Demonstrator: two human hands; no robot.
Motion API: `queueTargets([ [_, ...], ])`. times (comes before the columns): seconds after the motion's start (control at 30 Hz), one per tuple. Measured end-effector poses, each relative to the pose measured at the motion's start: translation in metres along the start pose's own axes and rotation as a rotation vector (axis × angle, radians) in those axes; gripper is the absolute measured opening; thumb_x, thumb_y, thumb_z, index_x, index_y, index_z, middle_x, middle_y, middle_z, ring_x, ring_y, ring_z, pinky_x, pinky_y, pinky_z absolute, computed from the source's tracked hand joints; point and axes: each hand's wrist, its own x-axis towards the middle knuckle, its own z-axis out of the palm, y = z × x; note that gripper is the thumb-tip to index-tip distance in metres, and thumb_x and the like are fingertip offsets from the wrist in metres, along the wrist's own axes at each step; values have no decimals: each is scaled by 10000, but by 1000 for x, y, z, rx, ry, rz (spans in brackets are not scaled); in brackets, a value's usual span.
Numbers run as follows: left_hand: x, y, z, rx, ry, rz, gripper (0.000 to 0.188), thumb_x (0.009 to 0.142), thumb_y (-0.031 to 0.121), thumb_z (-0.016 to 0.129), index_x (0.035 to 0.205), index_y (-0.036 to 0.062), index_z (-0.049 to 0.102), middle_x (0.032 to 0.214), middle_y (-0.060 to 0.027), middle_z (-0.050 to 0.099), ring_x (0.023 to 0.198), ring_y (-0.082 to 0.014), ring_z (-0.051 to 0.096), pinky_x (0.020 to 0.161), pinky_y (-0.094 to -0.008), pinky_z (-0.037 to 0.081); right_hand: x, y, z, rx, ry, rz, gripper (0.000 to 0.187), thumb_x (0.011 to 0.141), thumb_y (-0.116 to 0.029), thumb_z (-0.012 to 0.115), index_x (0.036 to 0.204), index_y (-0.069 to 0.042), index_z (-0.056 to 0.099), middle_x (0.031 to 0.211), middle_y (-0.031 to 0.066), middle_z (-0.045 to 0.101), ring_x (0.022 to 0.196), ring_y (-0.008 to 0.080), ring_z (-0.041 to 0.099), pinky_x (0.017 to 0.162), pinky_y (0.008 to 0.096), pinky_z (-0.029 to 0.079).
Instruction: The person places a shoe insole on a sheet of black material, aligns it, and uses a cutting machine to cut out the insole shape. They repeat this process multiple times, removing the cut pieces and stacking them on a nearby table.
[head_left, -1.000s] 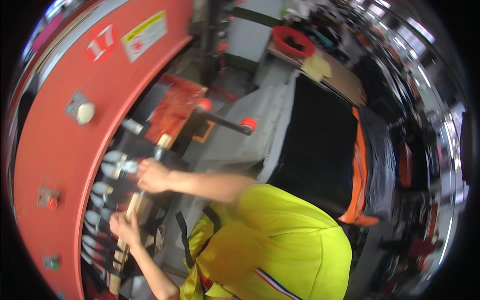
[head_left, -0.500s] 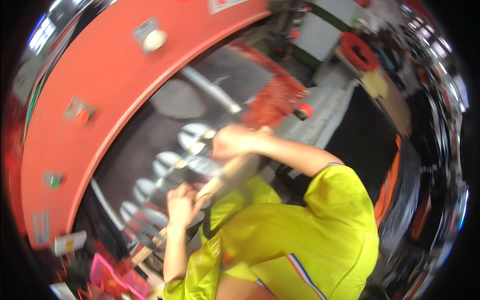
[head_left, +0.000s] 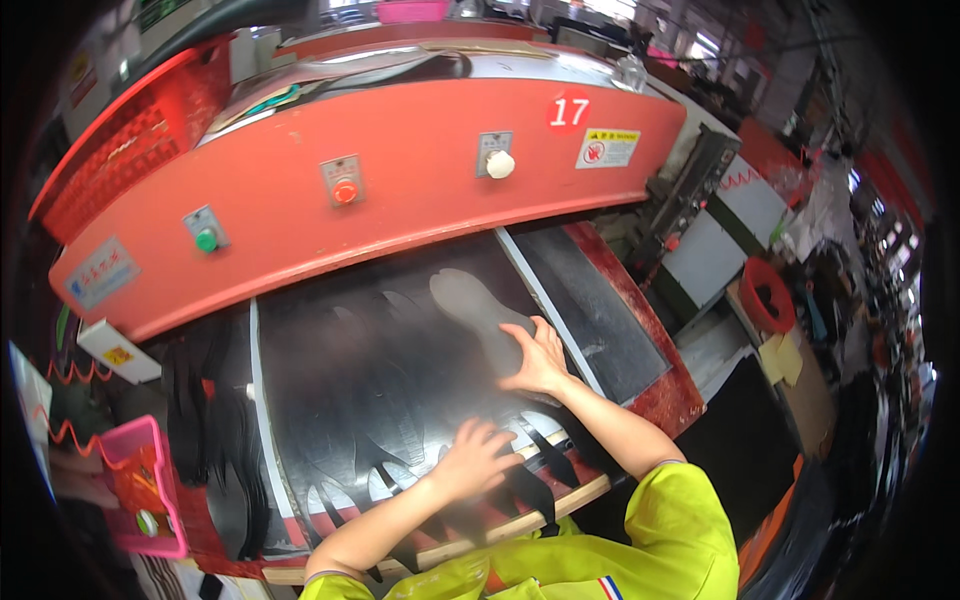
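A grey sole-shaped sheet (head_left: 478, 312) lies on the black bed (head_left: 350, 360) of a red press. My right hand (head_left: 538, 357) rests over the sheet's right edge, thumb and fingers spread apart. My left hand (head_left: 473, 460) hovers or rests lower down with its fingers spread, slightly blurred; I see nothing in it. Below and around it, pale oval pieces (head_left: 395, 478) with black straps (head_left: 535, 495) line the bed's near edge, partly hidden by my left hand and forearm. A wooden strip (head_left: 470, 550) runs along that edge, close to my body.
The press's red beam (head_left: 420, 150) spans the far side, with a green button (head_left: 206, 239), a red button (head_left: 345, 191) and a white knob (head_left: 499, 164). Black sole-shaped sheets (head_left: 235, 490) lie at the left beside a pink basket (head_left: 140, 480). A red bowl (head_left: 766, 294) stands at right.
My view has swung round to face the press. Both hands have left the wooden strip; the right one is now on the grey sheet, the left over the row of pale pieces.
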Motion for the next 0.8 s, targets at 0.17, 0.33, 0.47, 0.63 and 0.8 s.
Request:
queueTargets([
  [0.17, -8, 18, 17, -28, 148, 74, 473, 822, 265, 696, 1271, 213, 558, 1394, -82, 482, 1366, -287, 384, 1144, -544, 277, -10, 24, -23, 842, -77, 3, 791, 601, -52, 832, 1324, -43, 510, 1165, 132, 599, 1095, 226, 584, 972, 337, 464],
  [0.33, -7, 31, 22, -143, 209, 56, 466, 748, 67, 675, 1193, 132, 554, 1229, -71, 540, 1334, -289, 412, 1149, -537, 244, -31, 86, -38, 1017, 22, 183, 719, 646, 2, 791, 1308, -56, 515, 1020, 134, 645, 897, 197, 648, 799, 314, 523],
  [0.47, 3, 48, 23, -223, 217, -24, 474, 712, -56, 587, 1158, 100, 549, 1089, -83, 547, 1202, -299, 472, 1076, -523, 295, -60, 148, -47, 627, 205, 265, 836, 489, -219, 899, 1246, -65, 581, 1167, 158, 624, 1130, 292, 588, 986, 381, 465],
  [0.63, 5, 98, -1, -424, 268, -105, 370, 766, 14, 581, 1123, 109, 582, 1091, -106, 552, 1175, -322, 471, 1004, -496, 315, -108, 204, -42, -50, 143, 253, 974, 510, -333, 851, 1399, -239, 463, 1493, 305, 259, 1359, 487, 315, 1125, 505, 307],
  [0.8, 8, 122, -55, -575, -514, 116, 531, 815, -1, 605, 1318, 97, 468, 1425, -154, 347, 1365, -378, 349, 1143, -506, 276, -141, 193, -43, 97, 391, 81, 740, 757, -326, 809, 1368, -77, 475, 1303, 228, 480, 1157, 354, 528, 962, 436, 459],
])
